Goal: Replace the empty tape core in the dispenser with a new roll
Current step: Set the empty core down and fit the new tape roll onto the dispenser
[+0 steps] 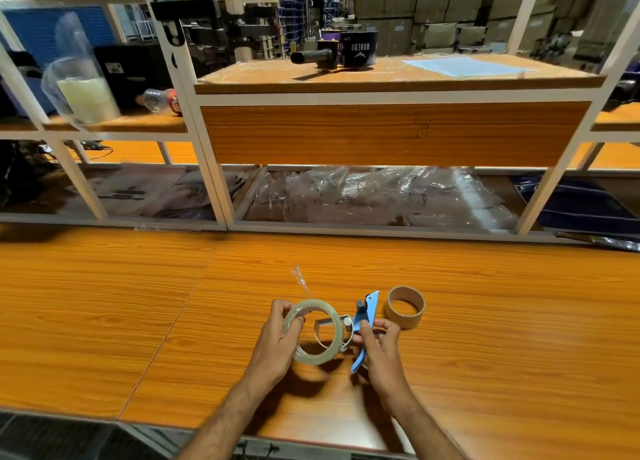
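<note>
A new roll of clear tape (333, 347) is gripped at its left rim by my left hand (277, 345), held just above the wooden table (138, 303). A loose strip of clear tape rises from the roll's top. My right hand (377, 348) holds the blue tape dispenser (365, 317) by its handle, the dispenser's metal spindle pointing left into the roll's opening. The empty brown cardboard core (405, 307) stands on the table just right of the dispenser, apart from both hands.
A white-framed shelf unit (391, 97) rises behind the table, with crumpled clear plastic bags (381, 193) on its low shelf. Higher up are a plastic bottle (161, 100), a dark device (332, 56) and a blue sheet (464, 66). The table's near edge runs below my forearms.
</note>
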